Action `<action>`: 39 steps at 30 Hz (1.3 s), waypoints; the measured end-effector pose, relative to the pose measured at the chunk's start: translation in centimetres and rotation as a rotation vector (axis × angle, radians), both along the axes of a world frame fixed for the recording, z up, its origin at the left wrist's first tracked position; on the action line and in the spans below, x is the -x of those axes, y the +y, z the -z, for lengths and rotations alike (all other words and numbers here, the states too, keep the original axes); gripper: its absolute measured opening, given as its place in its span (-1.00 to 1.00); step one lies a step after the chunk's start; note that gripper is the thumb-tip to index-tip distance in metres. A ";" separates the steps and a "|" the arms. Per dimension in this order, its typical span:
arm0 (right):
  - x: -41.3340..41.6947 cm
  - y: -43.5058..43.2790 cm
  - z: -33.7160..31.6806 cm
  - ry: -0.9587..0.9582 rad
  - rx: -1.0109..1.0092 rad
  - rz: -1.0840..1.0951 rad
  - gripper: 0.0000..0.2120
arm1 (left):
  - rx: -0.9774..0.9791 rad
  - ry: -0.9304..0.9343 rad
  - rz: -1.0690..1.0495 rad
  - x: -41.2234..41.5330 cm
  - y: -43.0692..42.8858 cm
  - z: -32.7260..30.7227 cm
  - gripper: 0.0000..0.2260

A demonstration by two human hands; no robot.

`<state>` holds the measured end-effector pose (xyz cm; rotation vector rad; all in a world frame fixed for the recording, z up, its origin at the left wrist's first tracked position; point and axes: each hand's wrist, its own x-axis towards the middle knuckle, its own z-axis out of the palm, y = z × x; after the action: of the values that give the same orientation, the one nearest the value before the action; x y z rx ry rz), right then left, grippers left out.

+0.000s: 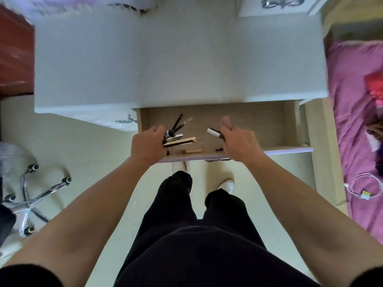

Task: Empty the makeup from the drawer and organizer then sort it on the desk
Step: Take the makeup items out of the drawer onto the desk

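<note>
The left hand [148, 145] grips a bunch of makeup sticks [179, 140]; the right hand [238, 141] holds a white-tipped tube [214, 133]; a peach stick [193, 151] lies sideways in the drawer [259, 121], between both hands, nearer the left.

No text, brand or number could be read. Dark scrawled marks on white panel [281, 2] at top right were blurred beyond reading. Dark marks on white surface [128, 6] at top edge, left of centre, were smeared and unreadable. Small bottle [170, 133] in left hand [148, 145] bore pale label; print too small to tell. White-capped tube [214, 132] in right hand [238, 141] showed nothing readable at this size.
</note>
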<state>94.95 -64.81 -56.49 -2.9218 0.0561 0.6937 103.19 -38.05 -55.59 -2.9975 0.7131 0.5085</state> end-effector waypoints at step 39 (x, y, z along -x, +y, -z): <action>-24.6 8.5 -3.6 0.073 -0.147 0.555 -0.37 | 0.057 0.179 0.076 -39.0 -2.0 0.5 -0.03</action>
<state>119.53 -56.27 -52.89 -2.5501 0.7530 0.6668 142.15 -40.06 -56.10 -2.9891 0.8622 0.7733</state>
